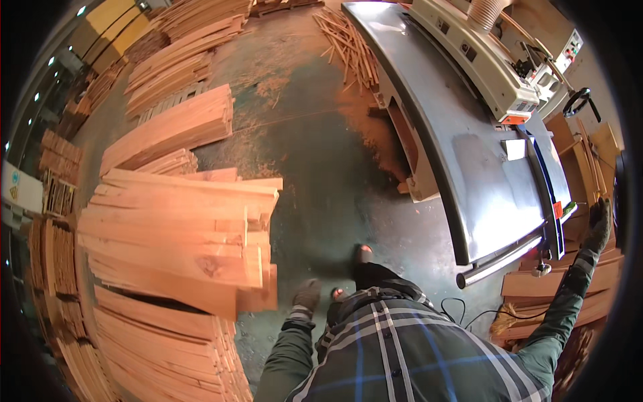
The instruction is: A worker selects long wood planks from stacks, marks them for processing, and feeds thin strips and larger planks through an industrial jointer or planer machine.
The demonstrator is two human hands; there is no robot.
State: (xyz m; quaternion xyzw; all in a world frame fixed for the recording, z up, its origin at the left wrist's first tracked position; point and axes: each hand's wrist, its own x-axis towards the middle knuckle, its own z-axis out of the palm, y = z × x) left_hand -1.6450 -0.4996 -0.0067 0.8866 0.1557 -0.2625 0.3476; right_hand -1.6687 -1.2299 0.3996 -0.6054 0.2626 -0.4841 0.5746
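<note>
While a sawdust-strewn green-grey floor (315, 161) spreads through the workshop, a stack of rough reddish wooden planks (167, 224) lies left of the blurred, gloved left hand (307, 295). The gloved right hand (598, 228) is out to the right of the glossy grey metal machine table (492, 208). How open either hand is, or whether it holds anything, I cannot tell. Open floor separates the planks' uneven ends from the table's dark edge.
</note>
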